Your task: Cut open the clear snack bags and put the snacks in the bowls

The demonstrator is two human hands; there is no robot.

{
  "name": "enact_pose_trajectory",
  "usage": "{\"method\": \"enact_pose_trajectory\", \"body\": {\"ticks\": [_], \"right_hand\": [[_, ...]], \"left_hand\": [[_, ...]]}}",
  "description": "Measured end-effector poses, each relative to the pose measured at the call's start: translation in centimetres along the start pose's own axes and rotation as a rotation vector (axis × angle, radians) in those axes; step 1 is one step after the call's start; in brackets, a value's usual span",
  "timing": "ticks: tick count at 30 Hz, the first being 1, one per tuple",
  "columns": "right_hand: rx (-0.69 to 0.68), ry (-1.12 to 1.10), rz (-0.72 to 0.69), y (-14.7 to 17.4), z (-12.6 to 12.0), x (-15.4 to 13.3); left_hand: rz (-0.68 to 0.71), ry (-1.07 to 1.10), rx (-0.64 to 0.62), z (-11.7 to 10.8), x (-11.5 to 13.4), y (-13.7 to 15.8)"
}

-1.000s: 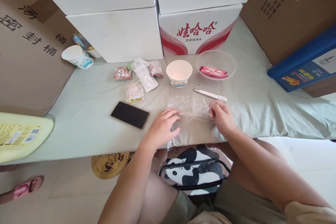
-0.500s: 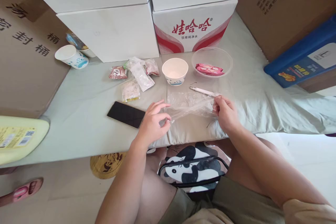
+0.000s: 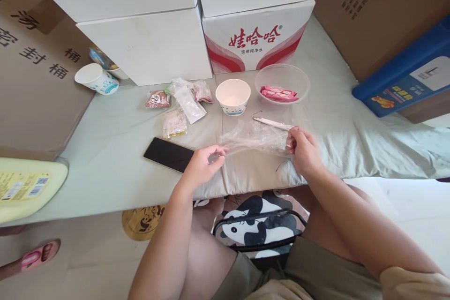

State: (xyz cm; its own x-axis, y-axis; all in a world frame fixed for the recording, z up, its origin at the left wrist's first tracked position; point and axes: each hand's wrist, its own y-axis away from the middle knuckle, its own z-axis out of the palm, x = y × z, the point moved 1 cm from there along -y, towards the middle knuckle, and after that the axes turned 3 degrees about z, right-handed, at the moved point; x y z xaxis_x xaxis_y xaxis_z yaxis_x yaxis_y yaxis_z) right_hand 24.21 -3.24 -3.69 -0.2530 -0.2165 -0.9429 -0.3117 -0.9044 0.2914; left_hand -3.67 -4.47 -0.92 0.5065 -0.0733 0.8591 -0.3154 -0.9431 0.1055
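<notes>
A clear plastic bag (image 3: 255,140) is stretched over the near part of the cloth-covered surface. My left hand (image 3: 205,163) pinches its left end between thumb and fingers. Closed round the right end is my right hand (image 3: 305,149). Just beyond the bag lies a slim white pen-like tool (image 3: 273,123), its right end close to my right fingers. A black phone (image 3: 168,153) rests beside my left hand, which covers its right corner. Behind the bag stand a white paper bowl (image 3: 232,98) and a clear plastic bowl (image 3: 298,85) with pink wrapped snacks (image 3: 279,93) inside.
Several small packets (image 3: 175,122) lie left of the paper bowl. A paper cup (image 3: 96,78) is tipped by the brown carton (image 3: 38,103). White boxes (image 3: 140,47) line the back. A blue container (image 3: 404,75) stands right, a pale green jug (image 3: 31,187) left.
My left hand has drawn its fingers together on the bag's left end and moved slightly left and down. The right hand keeps its hold, nearly in place.
</notes>
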Motion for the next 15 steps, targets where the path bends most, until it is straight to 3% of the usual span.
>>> {"method": "enact_pose_trajectory", "body": {"ticks": [4, 8, 11, 15], "right_hand": [[-0.023, 0.02, -0.024, 0.11, 0.04, -0.03], [-0.032, 0.038, -0.038, 0.17, -0.02, 0.01], [-0.043, 0.047, -0.047, 0.18, -0.11, 0.07], [-0.051, 0.117, -0.054, 0.28, -0.18, 0.01]], "left_hand": [[0.097, -0.083, -0.073, -0.1, 0.26, -0.08], [0.103, -0.18, -0.036, 0.0, -0.16, -0.08], [0.122, -0.119, 0.101, 0.08, -0.36, -0.23], [0.121, 0.08, 0.432, 0.08, -0.39, -0.5]]}}
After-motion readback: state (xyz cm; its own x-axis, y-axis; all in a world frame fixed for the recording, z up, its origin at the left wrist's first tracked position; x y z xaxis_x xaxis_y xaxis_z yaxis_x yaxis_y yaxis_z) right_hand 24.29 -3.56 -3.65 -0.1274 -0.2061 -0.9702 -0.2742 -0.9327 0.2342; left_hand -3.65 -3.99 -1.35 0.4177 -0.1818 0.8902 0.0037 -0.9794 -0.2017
